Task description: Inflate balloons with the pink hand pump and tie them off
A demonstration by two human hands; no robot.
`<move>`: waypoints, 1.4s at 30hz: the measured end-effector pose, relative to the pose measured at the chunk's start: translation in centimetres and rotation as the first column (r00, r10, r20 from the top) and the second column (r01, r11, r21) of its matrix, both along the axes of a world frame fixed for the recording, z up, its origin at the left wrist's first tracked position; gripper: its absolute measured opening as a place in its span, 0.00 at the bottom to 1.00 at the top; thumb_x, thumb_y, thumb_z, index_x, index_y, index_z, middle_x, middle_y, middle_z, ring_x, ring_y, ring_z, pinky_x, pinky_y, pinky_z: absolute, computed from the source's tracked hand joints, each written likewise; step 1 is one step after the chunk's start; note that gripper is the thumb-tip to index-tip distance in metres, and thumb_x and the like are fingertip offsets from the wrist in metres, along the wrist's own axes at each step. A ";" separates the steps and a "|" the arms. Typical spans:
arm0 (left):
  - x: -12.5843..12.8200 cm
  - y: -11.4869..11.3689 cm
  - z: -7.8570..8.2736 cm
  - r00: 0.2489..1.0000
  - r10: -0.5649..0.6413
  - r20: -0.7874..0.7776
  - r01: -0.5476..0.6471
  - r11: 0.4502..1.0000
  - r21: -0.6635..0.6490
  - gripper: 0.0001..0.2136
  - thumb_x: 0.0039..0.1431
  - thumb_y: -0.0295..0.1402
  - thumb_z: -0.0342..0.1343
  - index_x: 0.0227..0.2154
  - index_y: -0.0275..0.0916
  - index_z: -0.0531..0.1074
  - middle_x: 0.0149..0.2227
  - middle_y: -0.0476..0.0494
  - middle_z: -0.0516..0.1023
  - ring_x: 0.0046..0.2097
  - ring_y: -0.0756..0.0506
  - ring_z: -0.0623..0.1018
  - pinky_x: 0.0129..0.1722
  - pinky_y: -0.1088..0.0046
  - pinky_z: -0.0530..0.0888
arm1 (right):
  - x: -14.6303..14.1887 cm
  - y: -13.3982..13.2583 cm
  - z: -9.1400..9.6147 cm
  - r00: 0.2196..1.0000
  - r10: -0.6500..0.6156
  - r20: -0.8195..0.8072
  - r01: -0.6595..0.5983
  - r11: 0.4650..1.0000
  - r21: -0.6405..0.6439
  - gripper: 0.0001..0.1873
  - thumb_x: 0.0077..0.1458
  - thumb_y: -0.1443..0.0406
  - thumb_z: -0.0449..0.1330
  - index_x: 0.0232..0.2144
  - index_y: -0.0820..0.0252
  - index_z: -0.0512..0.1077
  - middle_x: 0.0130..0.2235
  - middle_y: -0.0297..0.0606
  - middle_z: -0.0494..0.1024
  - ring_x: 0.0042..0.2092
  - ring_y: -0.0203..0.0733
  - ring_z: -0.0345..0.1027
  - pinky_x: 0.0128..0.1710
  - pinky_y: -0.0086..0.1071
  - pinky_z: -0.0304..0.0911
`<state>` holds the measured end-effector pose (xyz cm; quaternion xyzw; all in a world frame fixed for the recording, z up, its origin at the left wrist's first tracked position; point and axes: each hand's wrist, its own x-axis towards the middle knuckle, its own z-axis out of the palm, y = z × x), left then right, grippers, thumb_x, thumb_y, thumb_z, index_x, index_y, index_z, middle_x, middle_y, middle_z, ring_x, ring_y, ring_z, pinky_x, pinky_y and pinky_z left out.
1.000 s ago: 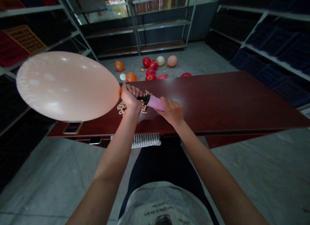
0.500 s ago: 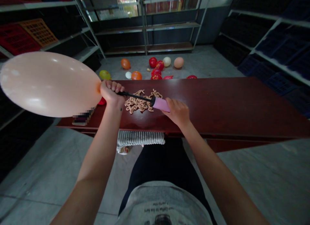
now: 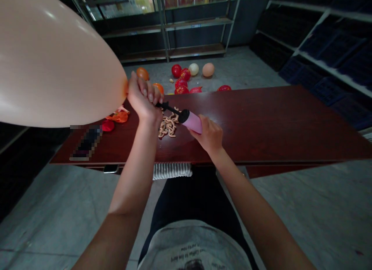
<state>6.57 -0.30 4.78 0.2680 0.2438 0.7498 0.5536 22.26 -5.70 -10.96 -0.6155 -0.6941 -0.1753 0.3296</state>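
Note:
A large peach balloon point(image 3: 61, 64) fills the upper left, partly cut off by the frame. At its neck my left hand point(image 3: 145, 95) is closed, also gripping the black end of a hand balloon pump; the joint between them is hidden in the fingers. My right hand point(image 3: 209, 134) wraps around the pump's pink barrel point(image 3: 194, 122). A short stretch of black rod point(image 3: 172, 108) shows between the hands. Below it, a pile of uninflated beige balloons point(image 3: 167, 127) lies on the dark red table point(image 3: 261, 122), partly behind my left hand.
Orange and red limp balloons point(image 3: 119, 116) and a blurred phone-like object point(image 3: 86, 143) lie on the table's left. Inflated balloons point(image 3: 176, 71) rest on the floor beyond. Metal shelves point(image 3: 197, 51) stand behind; dark crates point(image 3: 334, 80) fill the right side.
The pump has shortened, with less rod showing between my hands. The balloon looks bigger and sits higher in view. My left hand has moved up and right, and the view has shifted slightly.

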 end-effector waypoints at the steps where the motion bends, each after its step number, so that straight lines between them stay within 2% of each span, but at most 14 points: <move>1: 1.2 0.0 -0.4 1.000 -0.022 0.000 0.022 1.000 0.001 0.23 0.72 0.37 0.41 0.19 0.40 0.44 0.16 0.55 0.41 0.15 0.54 0.46 0.18 0.73 0.46 | 0.0 0.0 0.0 1.000 -0.010 -0.017 0.010 1.000 -0.006 0.27 0.61 0.49 0.53 0.52 0.63 0.66 0.39 0.45 0.77 0.37 0.47 0.71 0.35 0.36 0.58; 5: 4.7 -0.1 -2.3 0.998 -0.069 0.002 0.069 0.997 -0.047 0.24 0.71 0.41 0.44 0.19 0.41 0.47 0.15 0.56 0.43 0.15 0.55 0.48 0.17 0.73 0.48 | 0.1 0.1 0.0 0.996 -0.059 -0.064 0.057 0.998 -0.026 0.28 0.62 0.47 0.51 0.52 0.63 0.66 0.41 0.45 0.78 0.38 0.47 0.72 0.36 0.36 0.59; 7: 5.3 0.1 -2.9 0.998 -0.068 0.005 0.069 0.995 -0.077 0.24 0.70 0.42 0.47 0.19 0.41 0.47 0.15 0.56 0.45 0.14 0.55 0.49 0.17 0.73 0.48 | 0.1 0.1 0.1 0.995 -0.072 -0.069 0.070 0.997 -0.028 0.28 0.62 0.47 0.51 0.52 0.62 0.66 0.41 0.45 0.78 0.39 0.47 0.72 0.36 0.36 0.59; 10: 4.8 0.4 -3.2 0.998 -0.065 -0.012 0.064 0.996 -0.062 0.24 0.70 0.38 0.45 0.17 0.41 0.47 0.14 0.55 0.45 0.14 0.54 0.49 0.16 0.73 0.49 | -0.1 0.1 0.1 0.997 -0.060 -0.053 0.058 0.998 -0.038 0.28 0.62 0.47 0.52 0.53 0.62 0.66 0.41 0.45 0.77 0.39 0.47 0.72 0.36 0.36 0.59; 13: 3.5 0.4 -3.2 0.998 -0.055 -0.027 0.054 0.998 -0.033 0.24 0.70 0.34 0.42 0.15 0.40 0.46 0.12 0.54 0.45 0.13 0.54 0.49 0.15 0.73 0.49 | -0.4 0.0 0.1 0.999 -0.034 -0.022 0.033 0.998 -0.049 0.28 0.61 0.47 0.52 0.53 0.61 0.66 0.40 0.44 0.78 0.38 0.46 0.71 0.35 0.35 0.57; 20: -1.0 -0.1 -2.9 1.000 -0.018 0.014 0.019 0.997 -0.080 0.23 0.70 0.35 0.43 0.17 0.39 0.47 0.14 0.55 0.45 0.14 0.54 0.50 0.16 0.76 0.52 | -0.8 -0.3 0.2 0.997 0.045 0.070 -0.044 0.999 -0.012 0.27 0.63 0.47 0.51 0.51 0.61 0.67 0.38 0.42 0.78 0.37 0.44 0.70 0.35 0.34 0.55; 28: -6.5 -0.1 -1.1 0.998 0.047 0.051 -0.044 0.997 -0.065 0.22 0.70 0.32 0.40 0.17 0.39 0.47 0.13 0.55 0.45 0.14 0.55 0.49 0.16 0.76 0.51 | -0.8 -0.5 0.2 0.986 0.108 0.126 -0.105 0.994 -0.028 0.25 0.62 0.50 0.54 0.52 0.61 0.67 0.39 0.42 0.78 0.38 0.43 0.70 0.36 0.34 0.56; 33: -8.7 -0.1 0.0 0.997 0.079 -0.010 -0.079 0.997 -0.009 0.22 0.67 0.33 0.45 0.15 0.39 0.49 0.13 0.53 0.48 0.13 0.54 0.51 0.17 0.73 0.53 | -0.8 -0.4 0.1 0.983 0.130 0.129 -0.130 0.991 -0.009 0.25 0.61 0.50 0.55 0.51 0.62 0.67 0.38 0.41 0.78 0.36 0.42 0.70 0.34 0.34 0.56; 37: -7.9 -0.6 0.8 0.997 0.083 -0.005 -0.083 0.996 0.037 0.23 0.68 0.35 0.45 0.15 0.39 0.50 0.13 0.53 0.49 0.13 0.54 0.51 0.17 0.73 0.52 | -0.8 -0.5 0.2 0.989 0.123 0.084 -0.124 0.992 0.016 0.24 0.61 0.50 0.55 0.49 0.61 0.68 0.37 0.41 0.78 0.36 0.42 0.70 0.34 0.34 0.57; 42: -4.2 -0.3 1.1 0.997 0.045 0.055 -0.049 0.996 0.072 0.25 0.69 0.38 0.47 0.16 0.38 0.49 0.12 0.55 0.47 0.13 0.55 0.50 0.15 0.76 0.50 | -0.3 -0.3 0.2 0.997 0.058 0.040 -0.062 0.992 0.111 0.23 0.60 0.50 0.57 0.48 0.62 0.68 0.36 0.41 0.78 0.34 0.43 0.71 0.33 0.33 0.58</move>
